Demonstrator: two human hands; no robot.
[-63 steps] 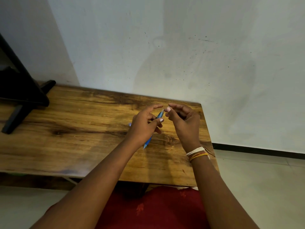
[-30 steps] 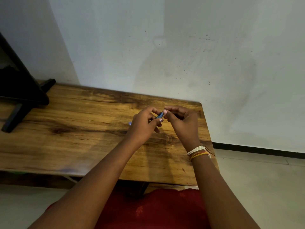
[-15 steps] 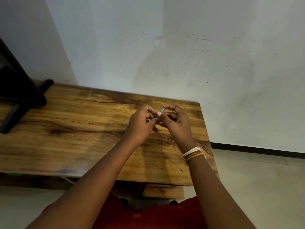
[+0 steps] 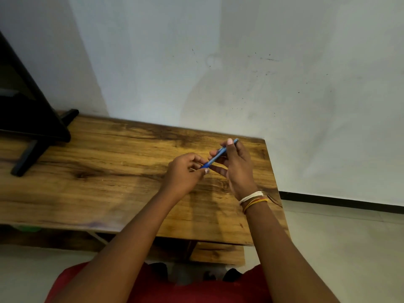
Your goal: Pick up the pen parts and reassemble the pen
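A slim blue pen (image 4: 215,158) is held slanted in the air above the right part of the wooden table (image 4: 98,171). My right hand (image 4: 235,166) grips its upper half between thumb and fingers, and the far end sticks out past the thumb. My left hand (image 4: 185,172) pinches the lower, darker blue end with its fingertips. Thread bands in white, orange and yellow circle my right wrist (image 4: 253,199).
A black stand (image 4: 32,125) with a slanted foot sits on the table's far left. A white wall rises right behind the table. Pale floor tiles (image 4: 338,237) lie to the right, past the table's edge. A wooden lower shelf (image 4: 216,253) shows under the table.
The pen has shifted from my left hand's grip into my right hand, which has lifted it up and to the right. My left hand now holds only its lower end.
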